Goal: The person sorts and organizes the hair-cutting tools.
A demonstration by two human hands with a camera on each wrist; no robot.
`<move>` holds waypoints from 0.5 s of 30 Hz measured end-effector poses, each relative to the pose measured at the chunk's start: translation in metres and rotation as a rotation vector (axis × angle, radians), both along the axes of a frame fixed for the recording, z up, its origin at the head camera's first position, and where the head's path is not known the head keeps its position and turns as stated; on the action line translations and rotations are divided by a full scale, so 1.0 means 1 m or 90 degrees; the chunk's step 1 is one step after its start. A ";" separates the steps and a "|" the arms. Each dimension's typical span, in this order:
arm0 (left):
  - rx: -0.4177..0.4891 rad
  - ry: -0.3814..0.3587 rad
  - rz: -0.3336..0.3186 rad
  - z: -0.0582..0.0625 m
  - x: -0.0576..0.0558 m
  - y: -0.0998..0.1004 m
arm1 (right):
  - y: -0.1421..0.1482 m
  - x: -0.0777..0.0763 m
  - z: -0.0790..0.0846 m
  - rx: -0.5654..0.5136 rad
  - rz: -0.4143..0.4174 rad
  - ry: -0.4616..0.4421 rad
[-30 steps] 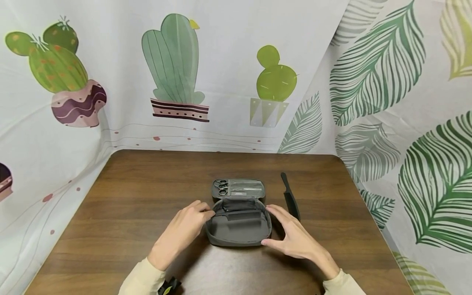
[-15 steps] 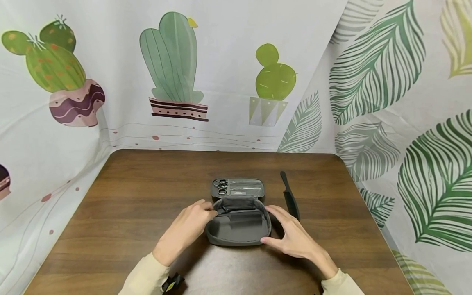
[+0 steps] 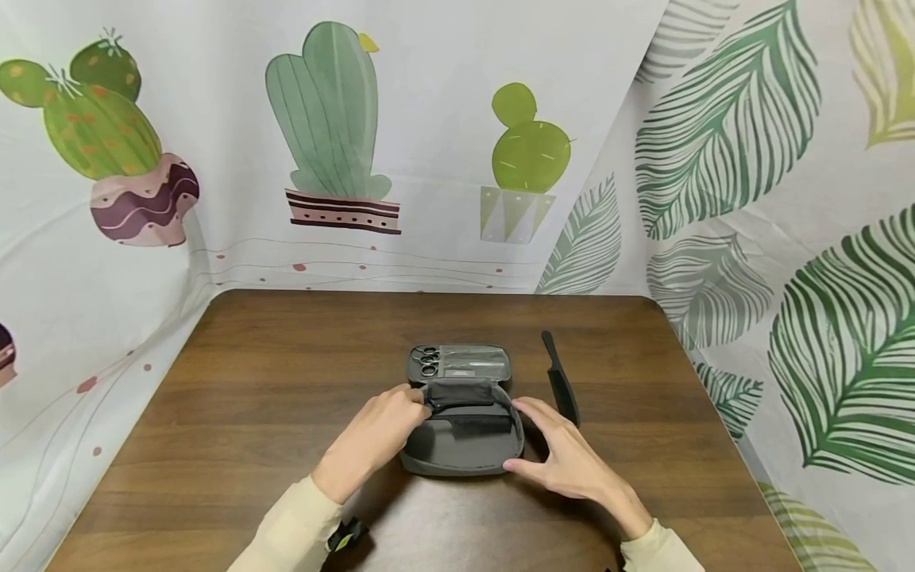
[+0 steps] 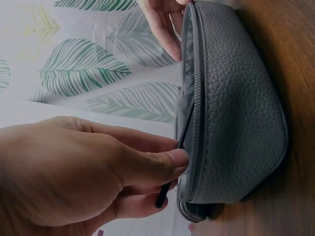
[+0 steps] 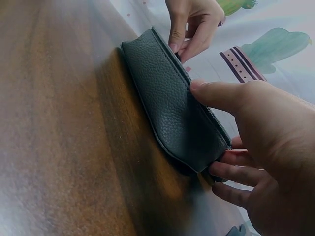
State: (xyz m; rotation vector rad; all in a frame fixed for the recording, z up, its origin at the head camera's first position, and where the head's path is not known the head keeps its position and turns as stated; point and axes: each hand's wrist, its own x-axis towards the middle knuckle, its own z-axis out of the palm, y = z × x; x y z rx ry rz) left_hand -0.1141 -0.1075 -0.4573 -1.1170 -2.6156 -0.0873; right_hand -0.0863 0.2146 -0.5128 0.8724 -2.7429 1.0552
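Note:
A grey zippered case (image 3: 457,465) with a pebbled surface lies unzipped on the table, its lid (image 3: 511,373) folded back. My left hand (image 3: 382,425) is over the case's left rim. Between thumb and fingers it pinches a thin black stick (image 4: 183,132), whose far part runs down into the case; its kind is hidden there. My right hand (image 3: 568,457) holds the case's right side, thumb on the front of the zipped rim and the other fingers round the right end. Scissors (image 3: 429,369) sit in the lid beside a clear pocket (image 3: 475,361).
A black comb (image 3: 561,381) with a handle lies on the brown wooden table (image 3: 286,342), right of the case. Cloth printed with cacti and leaves (image 3: 436,143) hangs behind the table and along its sides.
My left hand has moved right and slightly away, further over the case, with the thin black stick shifting along. The right hand stays at the case's right side.

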 end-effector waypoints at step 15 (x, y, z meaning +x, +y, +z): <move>0.007 -0.018 -0.014 -0.010 -0.009 0.008 | 0.000 0.000 -0.001 0.008 -0.002 0.007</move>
